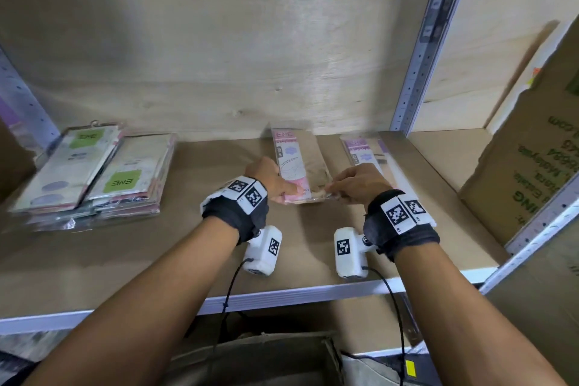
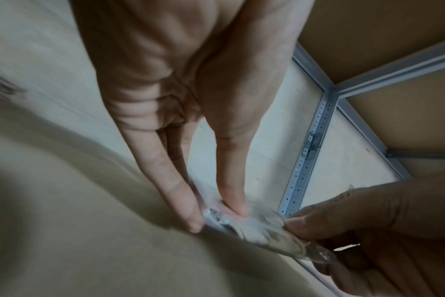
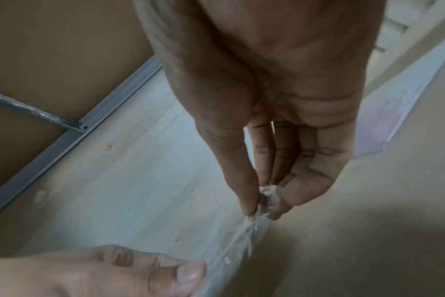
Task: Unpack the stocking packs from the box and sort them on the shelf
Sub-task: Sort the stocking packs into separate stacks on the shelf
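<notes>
I'm getting the head view looking forward and down onto the shelf (image 1: 94, 263) from above both forearms. Each wrist view is looking along its palm, very close to the fingertips. All three are sharing the pink pack's (image 1: 296, 163) near edge.

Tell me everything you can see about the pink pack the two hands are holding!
The pink pack is a flat, long packet in clear shiny plastic. A pink label on top reads "ENE", and tan stocking fabric shows through. It lies flat on the brown shelf, pointing towards the back wall, between green-label stacks and a purple pack. The left hand pinches its near left corner; the right hand pinches its near right corner, where the plastic crinkles.
</notes>
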Action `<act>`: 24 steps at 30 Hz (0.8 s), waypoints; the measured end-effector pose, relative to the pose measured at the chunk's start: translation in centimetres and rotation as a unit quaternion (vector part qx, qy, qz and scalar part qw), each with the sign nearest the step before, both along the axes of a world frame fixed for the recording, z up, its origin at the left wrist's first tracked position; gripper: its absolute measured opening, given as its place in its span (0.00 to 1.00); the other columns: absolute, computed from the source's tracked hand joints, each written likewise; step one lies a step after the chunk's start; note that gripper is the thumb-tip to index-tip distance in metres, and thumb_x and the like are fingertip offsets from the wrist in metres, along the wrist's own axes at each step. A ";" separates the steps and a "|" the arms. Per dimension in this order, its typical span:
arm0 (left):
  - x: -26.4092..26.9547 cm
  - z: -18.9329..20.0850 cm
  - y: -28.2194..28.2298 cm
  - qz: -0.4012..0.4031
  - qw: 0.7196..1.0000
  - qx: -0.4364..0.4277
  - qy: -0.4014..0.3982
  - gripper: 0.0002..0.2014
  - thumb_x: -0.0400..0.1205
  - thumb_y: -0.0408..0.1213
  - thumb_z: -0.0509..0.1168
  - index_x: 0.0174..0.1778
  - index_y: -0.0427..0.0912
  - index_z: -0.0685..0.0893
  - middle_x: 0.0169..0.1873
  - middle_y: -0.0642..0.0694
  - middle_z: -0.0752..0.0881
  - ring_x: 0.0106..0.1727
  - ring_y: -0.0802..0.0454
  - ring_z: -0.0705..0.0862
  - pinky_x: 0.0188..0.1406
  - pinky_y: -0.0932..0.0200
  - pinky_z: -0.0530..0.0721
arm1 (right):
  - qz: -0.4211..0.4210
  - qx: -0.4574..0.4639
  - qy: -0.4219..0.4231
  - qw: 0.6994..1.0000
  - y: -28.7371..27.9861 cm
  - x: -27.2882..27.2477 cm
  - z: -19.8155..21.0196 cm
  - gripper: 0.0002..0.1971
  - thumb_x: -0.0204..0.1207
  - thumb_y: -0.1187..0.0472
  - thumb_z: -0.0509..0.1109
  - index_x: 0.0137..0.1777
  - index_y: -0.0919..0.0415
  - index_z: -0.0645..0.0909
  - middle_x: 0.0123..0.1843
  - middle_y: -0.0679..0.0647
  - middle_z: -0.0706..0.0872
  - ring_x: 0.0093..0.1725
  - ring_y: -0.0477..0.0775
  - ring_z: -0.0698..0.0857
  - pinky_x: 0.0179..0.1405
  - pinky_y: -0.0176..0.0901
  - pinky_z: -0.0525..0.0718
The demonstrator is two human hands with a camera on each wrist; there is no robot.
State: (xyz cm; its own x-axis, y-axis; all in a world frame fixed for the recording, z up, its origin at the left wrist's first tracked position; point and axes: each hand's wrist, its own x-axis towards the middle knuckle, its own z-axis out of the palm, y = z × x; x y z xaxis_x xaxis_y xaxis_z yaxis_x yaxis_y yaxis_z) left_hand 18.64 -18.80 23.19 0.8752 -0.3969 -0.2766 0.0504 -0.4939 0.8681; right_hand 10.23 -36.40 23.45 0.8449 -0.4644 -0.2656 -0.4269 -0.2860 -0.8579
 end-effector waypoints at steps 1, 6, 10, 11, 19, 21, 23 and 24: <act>0.1 0.0 -0.8 -0.005 1.000 0.015 0.000 0.26 0.71 0.28 0.82 0.63 0.26 0.85 0.57 0.31 0.90 0.53 0.37 0.92 0.56 0.41 0.90 | -0.005 -0.022 0.005 1.000 -0.5 -0.2 0.0 0.08 0.66 0.67 0.84 0.34 0.61 0.87 0.43 0.64 0.92 0.43 0.58 0.89 0.53 0.51 0.90; 0.1 -0.5 -3.4 -0.014 0.996 0.084 -0.011 0.27 0.69 0.33 0.84 0.60 0.25 0.85 0.52 0.31 0.91 0.53 0.39 0.92 0.58 0.42 0.90 | -0.019 -0.090 0.039 0.995 -1.6 -0.8 0.0 0.11 0.61 0.67 0.85 0.43 0.63 0.89 0.46 0.63 0.92 0.46 0.58 0.91 0.52 0.50 0.91; -0.2 -0.4 -4.0 -0.016 0.996 0.080 0.019 0.30 0.66 0.29 0.85 0.63 0.28 0.83 0.52 0.31 0.91 0.52 0.37 0.92 0.56 0.40 0.90 | -0.009 -0.119 0.059 0.991 -1.6 -0.9 0.4 0.16 0.62 0.65 0.85 0.51 0.65 0.89 0.49 0.62 0.92 0.51 0.57 0.91 0.53 0.46 0.89; -0.3 -0.4 -4.1 -0.017 0.996 0.081 0.018 0.30 0.66 0.28 0.85 0.63 0.28 0.83 0.52 0.31 0.91 0.52 0.36 0.92 0.55 0.39 0.90 | -0.009 -0.122 0.060 0.991 -1.6 -0.8 0.4 0.18 0.63 0.65 0.85 0.53 0.66 0.89 0.51 0.62 0.92 0.52 0.58 0.91 0.55 0.47 0.89; -0.7 0.1 -4.5 -0.021 0.995 0.094 0.005 0.30 0.66 0.28 0.85 0.63 0.28 0.84 0.53 0.31 0.91 0.51 0.36 0.92 0.55 0.40 0.91 | -0.011 -0.140 0.061 0.988 -1.6 -0.8 0.4 0.19 0.69 0.64 0.81 0.60 0.68 0.86 0.59 0.63 0.89 0.60 0.60 0.87 0.63 0.51 0.86; -0.8 0.1 -4.6 -0.019 0.995 0.094 0.006 0.30 0.65 0.28 0.85 0.63 0.29 0.84 0.52 0.32 0.91 0.51 0.36 0.92 0.54 0.41 0.91 | -0.010 -0.144 0.061 0.988 -1.7 -0.8 0.5 0.19 0.70 0.64 0.81 0.60 0.68 0.85 0.59 0.63 0.88 0.61 0.60 0.87 0.64 0.51 0.86; -1.0 0.3 -4.7 -0.018 0.995 0.093 0.004 0.30 0.66 0.28 0.85 0.64 0.29 0.84 0.53 0.32 0.91 0.51 0.36 0.92 0.55 0.41 0.91 | -0.009 -0.146 0.061 0.987 -1.7 -0.8 0.5 0.20 0.70 0.63 0.81 0.61 0.68 0.84 0.60 0.63 0.88 0.61 0.60 0.86 0.64 0.52 0.85; -1.1 0.3 -4.8 -0.020 0.995 0.094 0.005 0.30 0.68 0.28 0.84 0.65 0.29 0.84 0.54 0.32 0.91 0.51 0.36 0.92 0.55 0.42 0.91 | -0.008 -0.149 0.061 0.987 -1.7 -0.8 0.5 0.20 0.70 0.63 0.81 0.61 0.67 0.84 0.60 0.62 0.88 0.61 0.60 0.86 0.64 0.51 0.85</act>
State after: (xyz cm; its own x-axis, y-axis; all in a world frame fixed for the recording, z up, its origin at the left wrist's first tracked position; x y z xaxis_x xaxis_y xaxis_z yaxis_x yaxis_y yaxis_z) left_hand 17.59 -23.55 23.49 0.8568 -0.3716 -0.3575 0.0359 -0.6486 0.7603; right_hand 9.48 -38.12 23.91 0.8070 -0.5500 -0.2150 -0.5284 -0.5100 -0.6787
